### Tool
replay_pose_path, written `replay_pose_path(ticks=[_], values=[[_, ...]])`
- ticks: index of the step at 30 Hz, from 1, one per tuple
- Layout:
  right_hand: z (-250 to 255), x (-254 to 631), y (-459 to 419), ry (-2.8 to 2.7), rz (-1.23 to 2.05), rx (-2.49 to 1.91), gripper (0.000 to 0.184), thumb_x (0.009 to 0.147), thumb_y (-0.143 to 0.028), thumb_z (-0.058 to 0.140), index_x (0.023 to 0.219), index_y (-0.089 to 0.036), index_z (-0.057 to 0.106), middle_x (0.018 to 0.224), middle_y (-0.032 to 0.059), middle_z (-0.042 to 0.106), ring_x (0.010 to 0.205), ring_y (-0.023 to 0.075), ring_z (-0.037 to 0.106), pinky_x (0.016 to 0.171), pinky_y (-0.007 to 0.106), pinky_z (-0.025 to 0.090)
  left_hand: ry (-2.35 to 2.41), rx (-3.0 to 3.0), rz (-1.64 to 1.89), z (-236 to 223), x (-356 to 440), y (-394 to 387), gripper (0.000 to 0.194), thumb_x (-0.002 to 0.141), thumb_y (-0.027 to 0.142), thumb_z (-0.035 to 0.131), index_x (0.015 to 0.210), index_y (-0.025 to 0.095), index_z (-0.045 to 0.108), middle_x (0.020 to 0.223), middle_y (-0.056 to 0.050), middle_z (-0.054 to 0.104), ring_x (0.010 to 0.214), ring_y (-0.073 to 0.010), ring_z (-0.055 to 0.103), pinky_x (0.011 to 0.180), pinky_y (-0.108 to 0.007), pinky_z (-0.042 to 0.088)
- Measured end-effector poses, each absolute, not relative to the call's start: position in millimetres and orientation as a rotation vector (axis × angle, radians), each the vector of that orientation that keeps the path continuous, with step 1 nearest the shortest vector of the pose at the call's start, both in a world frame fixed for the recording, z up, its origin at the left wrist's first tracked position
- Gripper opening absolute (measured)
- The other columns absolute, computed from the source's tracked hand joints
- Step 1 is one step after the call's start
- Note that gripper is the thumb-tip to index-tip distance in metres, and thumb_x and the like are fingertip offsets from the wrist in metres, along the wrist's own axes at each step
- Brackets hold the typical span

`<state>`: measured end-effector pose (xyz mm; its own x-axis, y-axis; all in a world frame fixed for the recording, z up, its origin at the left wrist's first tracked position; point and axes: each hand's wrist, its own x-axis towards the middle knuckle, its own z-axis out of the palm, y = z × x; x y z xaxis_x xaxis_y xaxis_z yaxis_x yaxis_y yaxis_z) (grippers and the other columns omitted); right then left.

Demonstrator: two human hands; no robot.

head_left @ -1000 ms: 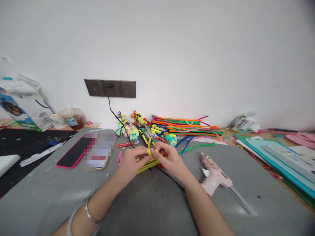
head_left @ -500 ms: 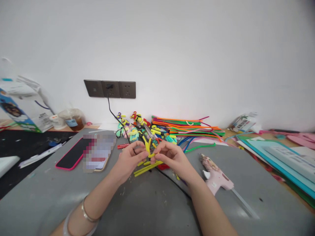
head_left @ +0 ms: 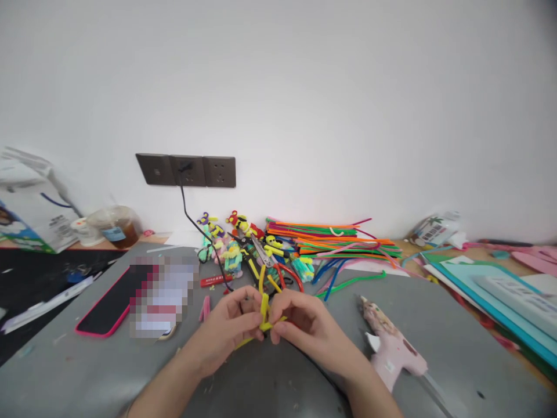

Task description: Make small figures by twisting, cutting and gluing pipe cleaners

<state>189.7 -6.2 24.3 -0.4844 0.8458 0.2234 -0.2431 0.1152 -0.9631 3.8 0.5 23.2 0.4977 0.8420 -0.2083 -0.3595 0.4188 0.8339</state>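
Between my two hands, low over the grey mat [head_left: 243, 383], is a bent yellow pipe cleaner [head_left: 264, 304]. My left hand [head_left: 235, 325] pinches it from the left, thumb against fingers. From the other side my right hand [head_left: 304, 325] grips its lower part near the short end. The fingertips almost meet and hide some of the piece. Just beyond them lie scissors [head_left: 285, 277] with red handles and pliers [head_left: 252, 268] with yellow-and-black grips. More yellow pipe cleaner shows partly under my left hand.
Bundled coloured pipe cleaners [head_left: 343, 247] lie along the wall beside small pipe-cleaner figures [head_left: 239, 223]. A pink glue gun [head_left: 387, 342] rests at right, with folders [head_left: 500, 296] beyond. Two phones [head_left: 108, 302] lie at left. A black cord [head_left: 184, 203] runs from the wall socket [head_left: 187, 170].
The view has tilted up and shifted slightly, so hands and table sit lower in the picture. Both hands keep hold of the yellow pipe cleaner, with the fingers slightly repositioned.
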Motion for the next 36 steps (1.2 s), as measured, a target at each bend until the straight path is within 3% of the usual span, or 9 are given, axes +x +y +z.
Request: replay_pose_path(ticks=[5,10,23,32,36], values=[[22.4,187.7,-5.6,-1.462,1.577,-0.751,0.027,0.095,-0.042,0.063,0.086,-0.019,0.052,0.075,-0.0013,0.056,0.064,0.0108,0.052,0.061,0.023,0.042,0.692,0.812,0.830,21.4,4.1,1.6,0.033,0.070,0.033,0.088,0.080,0.017,0.061,0.071,0.003,0.064,0.063,-0.0093,0.061,0.065,-0.022,0.047],[19.3,188.7,-2.0,-1.581,1.336,-0.997,0.030,0.095,-0.042,0.060,0.078,-0.020,0.050,0.071,-0.0035,0.047,0.063,0.0113,0.043,0.058,0.022,0.034,0.767,0.917,0.931,19.0,0.4,2.3,0.029,0.073,0.035,0.086,0.078,0.017,0.065,0.071,0.002,0.064,0.065,-0.0100,0.061,0.065,-0.021,0.048],[20.7,186.6,2.4,-1.771,0.982,-1.025,0.016,0.094,-0.023,0.055,0.079,-0.019,0.056,0.070,-0.0031,0.051,0.063,0.0116,0.047,0.060,0.021,0.036,0.920,0.995,0.913,16.4,-3.3,4.8,0.031,0.071,0.040,0.085,0.079,0.017,0.065,0.067,0.003,0.060,0.065,-0.0120,0.063,0.064,-0.022,0.048],[22.5,188.9,0.1,-1.498,1.467,-0.937,0.039,0.087,-0.053,0.069,0.075,-0.017,0.057,0.064,-0.0036,0.049,0.056,0.0092,0.041,0.052,0.022,0.033,0.794,0.851,0.826,24.1,-1.5,4.4,0.035,0.063,0.035,0.092,0.068,0.014,0.065,0.057,0.004,0.060,0.047,-0.0063,0.056,0.061,-0.024,0.053],[26.7,187.5,1.0,-1.411,1.618,-0.862,0.043,0.081,-0.056,0.075,0.074,-0.017,0.058,0.062,-0.0041,0.049,0.052,0.0082,0.041,0.050,0.022,0.033,0.732,0.749,0.766,22.7,-3.0,3.2,0.037,0.057,0.032,0.095,0.066,0.013,0.064,0.053,0.005,0.059,0.044,-0.0045,0.053,0.062,-0.026,0.058]])
